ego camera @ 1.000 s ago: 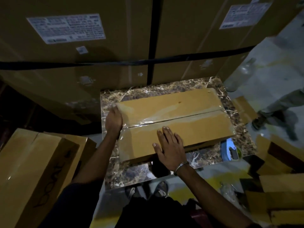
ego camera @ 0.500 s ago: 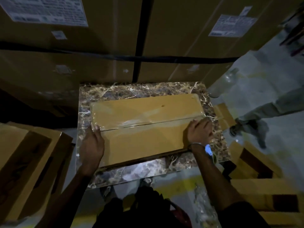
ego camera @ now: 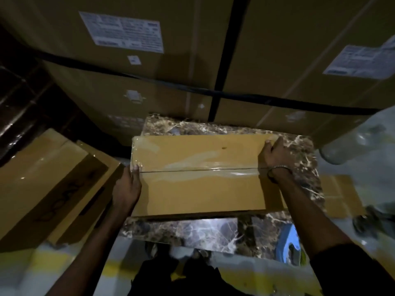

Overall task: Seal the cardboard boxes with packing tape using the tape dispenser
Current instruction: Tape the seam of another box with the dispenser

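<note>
Flat cardboard box [ego camera: 203, 184] lies on the marble table [ego camera: 295, 146], between your hands, tape strip [ego camera: 198, 166] already over its middle seam. Your left hand [ego camera: 128, 186] grips the left end at the seam, fingers curled over the edge; your right hand [ego camera: 270, 152] holds the far right corner, thumb on top. Looks like the seam is done and you're grabbing to turn or lift it. The blue tape dispenser [ego camera: 286, 240] sits under your right forearm; next you'll need it for the ends or another box [ego camera: 49, 184], left of your left hand.
</note>
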The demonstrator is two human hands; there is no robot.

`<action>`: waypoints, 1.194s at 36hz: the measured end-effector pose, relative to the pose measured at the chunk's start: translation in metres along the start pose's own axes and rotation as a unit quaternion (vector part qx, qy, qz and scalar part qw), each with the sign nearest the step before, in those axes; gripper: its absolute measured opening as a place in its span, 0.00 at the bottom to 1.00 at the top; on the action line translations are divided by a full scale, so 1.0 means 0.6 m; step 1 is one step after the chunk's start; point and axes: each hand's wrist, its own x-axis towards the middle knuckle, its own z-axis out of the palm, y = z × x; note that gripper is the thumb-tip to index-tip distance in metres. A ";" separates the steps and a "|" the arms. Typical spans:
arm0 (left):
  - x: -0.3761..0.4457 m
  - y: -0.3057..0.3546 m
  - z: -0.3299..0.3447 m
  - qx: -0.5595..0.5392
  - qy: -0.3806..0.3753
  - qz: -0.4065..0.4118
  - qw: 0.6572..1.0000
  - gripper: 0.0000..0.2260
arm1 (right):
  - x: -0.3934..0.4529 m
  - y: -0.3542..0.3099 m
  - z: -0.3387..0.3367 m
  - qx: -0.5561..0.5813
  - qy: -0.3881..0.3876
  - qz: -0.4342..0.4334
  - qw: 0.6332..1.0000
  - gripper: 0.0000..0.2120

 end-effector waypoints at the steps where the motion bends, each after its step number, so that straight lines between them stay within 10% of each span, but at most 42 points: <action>1: 0.001 -0.006 -0.011 0.005 0.013 -0.001 1.000 0.31 | -0.004 -0.020 -0.001 0.006 0.001 -0.005 1.000 0.34; 8: 0.011 -0.045 -0.144 -0.032 0.094 -0.037 0.994 0.28 | -0.031 -0.199 -0.002 0.181 -0.052 -0.001 0.982 0.42; 16: 0.088 -0.256 -0.307 -0.133 0.170 -0.136 0.967 0.36 | -0.115 -0.446 0.057 0.304 -0.275 -0.076 0.909 0.21; 36: 0.211 -0.718 -0.661 -0.090 0.313 -0.286 0.901 0.33 | -0.488 -1.098 0.395 0.249 -0.390 -0.158 0.872 0.29; 43: 0.215 -0.816 -0.664 -0.159 0.246 -0.291 0.911 0.24 | -0.548 -1.188 0.555 0.186 -0.412 -0.158 0.878 0.35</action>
